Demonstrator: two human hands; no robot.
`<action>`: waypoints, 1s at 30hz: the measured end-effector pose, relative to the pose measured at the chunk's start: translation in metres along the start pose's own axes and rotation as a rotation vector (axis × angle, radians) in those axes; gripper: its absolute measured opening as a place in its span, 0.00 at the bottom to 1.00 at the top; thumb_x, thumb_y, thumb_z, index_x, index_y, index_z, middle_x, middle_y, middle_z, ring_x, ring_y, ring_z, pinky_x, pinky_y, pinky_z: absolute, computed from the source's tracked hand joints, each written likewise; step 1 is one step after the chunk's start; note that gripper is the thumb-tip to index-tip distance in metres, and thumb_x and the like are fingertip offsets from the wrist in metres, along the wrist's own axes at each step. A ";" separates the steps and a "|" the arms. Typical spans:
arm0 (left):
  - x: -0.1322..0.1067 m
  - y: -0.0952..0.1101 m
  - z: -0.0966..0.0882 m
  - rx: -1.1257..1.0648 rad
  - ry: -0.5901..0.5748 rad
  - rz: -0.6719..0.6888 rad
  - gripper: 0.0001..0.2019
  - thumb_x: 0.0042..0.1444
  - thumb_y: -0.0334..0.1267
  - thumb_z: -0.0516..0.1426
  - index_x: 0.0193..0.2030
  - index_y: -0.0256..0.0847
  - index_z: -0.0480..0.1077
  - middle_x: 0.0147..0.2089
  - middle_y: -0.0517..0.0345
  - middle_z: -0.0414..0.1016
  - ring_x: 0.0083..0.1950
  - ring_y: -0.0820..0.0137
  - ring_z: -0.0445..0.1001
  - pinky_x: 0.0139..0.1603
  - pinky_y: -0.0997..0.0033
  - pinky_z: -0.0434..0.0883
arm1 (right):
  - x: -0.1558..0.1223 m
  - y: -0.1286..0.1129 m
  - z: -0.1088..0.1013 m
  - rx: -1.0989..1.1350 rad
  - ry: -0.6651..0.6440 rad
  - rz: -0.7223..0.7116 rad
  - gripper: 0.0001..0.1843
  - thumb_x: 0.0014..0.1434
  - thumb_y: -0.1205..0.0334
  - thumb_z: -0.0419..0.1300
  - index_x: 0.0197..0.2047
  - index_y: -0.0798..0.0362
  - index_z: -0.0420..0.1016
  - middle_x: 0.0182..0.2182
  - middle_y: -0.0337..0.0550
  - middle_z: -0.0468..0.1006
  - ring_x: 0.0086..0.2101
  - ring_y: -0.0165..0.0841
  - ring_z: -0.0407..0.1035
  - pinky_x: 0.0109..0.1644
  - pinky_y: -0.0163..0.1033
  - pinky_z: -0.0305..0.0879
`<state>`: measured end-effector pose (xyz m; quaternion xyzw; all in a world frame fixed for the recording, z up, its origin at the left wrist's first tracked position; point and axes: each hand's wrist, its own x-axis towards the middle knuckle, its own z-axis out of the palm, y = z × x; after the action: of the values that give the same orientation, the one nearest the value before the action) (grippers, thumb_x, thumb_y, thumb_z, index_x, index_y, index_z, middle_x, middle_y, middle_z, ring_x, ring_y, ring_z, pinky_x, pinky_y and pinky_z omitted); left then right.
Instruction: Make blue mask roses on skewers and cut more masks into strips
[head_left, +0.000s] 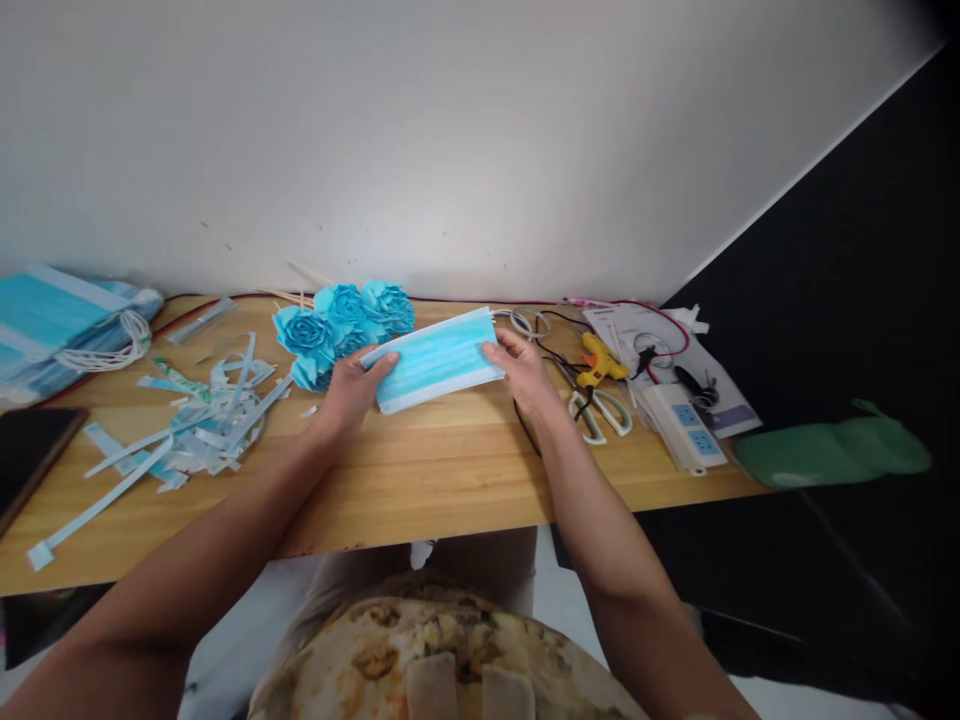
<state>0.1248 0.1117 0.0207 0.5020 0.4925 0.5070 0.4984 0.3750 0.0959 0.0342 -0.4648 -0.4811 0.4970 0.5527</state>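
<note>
A blue and white disposable face mask (436, 362) is stretched flat above the middle of the table, without ear loops that I can see. Its left end is pinched in my left hand (352, 392), thumb on the front face. My right hand (523, 368) grips the opposite end the same way; the fingers behind the mask are partly hidden. Just behind my left hand lies a bunch of blue paper-like flowers (341, 325) on thin wooden sticks. White-handled scissors (600, 415) rest to the right of my right forearm.
Cut strips (217, 420) lie in a heap on the left, near a stack of masks (56, 325) and a dark flat device (34, 455). On the right are a yellow glue gun (600, 360), a white power strip (684, 428), a printed sheet (705, 370) and a green pouch (832, 450).
</note>
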 end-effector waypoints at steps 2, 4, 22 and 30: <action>0.001 -0.001 0.000 -0.022 0.005 0.020 0.21 0.43 0.55 0.72 0.29 0.39 0.76 0.26 0.62 0.71 0.30 0.69 0.69 0.29 0.71 0.66 | 0.000 0.000 -0.002 -0.011 -0.067 -0.001 0.25 0.46 0.46 0.76 0.44 0.49 0.81 0.41 0.39 0.83 0.40 0.34 0.74 0.49 0.40 0.71; 0.001 -0.003 0.001 -0.121 0.008 0.019 0.21 0.42 0.55 0.73 0.32 0.39 0.78 0.30 0.60 0.75 0.35 0.66 0.73 0.35 0.70 0.71 | 0.000 -0.002 -0.004 0.029 -0.082 -0.022 0.28 0.45 0.47 0.77 0.47 0.48 0.80 0.44 0.39 0.83 0.44 0.35 0.75 0.52 0.40 0.72; -0.008 -0.012 0.012 0.173 -0.332 0.168 0.14 0.51 0.48 0.68 0.33 0.38 0.75 0.32 0.60 0.76 0.36 0.68 0.72 0.41 0.68 0.69 | -0.012 0.006 0.024 -0.322 0.091 -0.290 0.16 0.51 0.48 0.70 0.34 0.50 0.75 0.32 0.43 0.82 0.40 0.41 0.78 0.52 0.50 0.77; -0.010 -0.012 0.014 0.109 -0.311 0.358 0.20 0.53 0.52 0.68 0.44 0.38 0.76 0.45 0.51 0.81 0.46 0.62 0.77 0.50 0.63 0.73 | -0.019 0.000 0.026 -0.475 -0.034 -0.322 0.16 0.53 0.47 0.69 0.38 0.50 0.81 0.37 0.45 0.85 0.43 0.43 0.78 0.51 0.48 0.76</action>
<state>0.1394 0.1024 0.0085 0.6795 0.3396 0.4766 0.4425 0.3479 0.0777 0.0351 -0.4902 -0.6611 0.2839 0.4920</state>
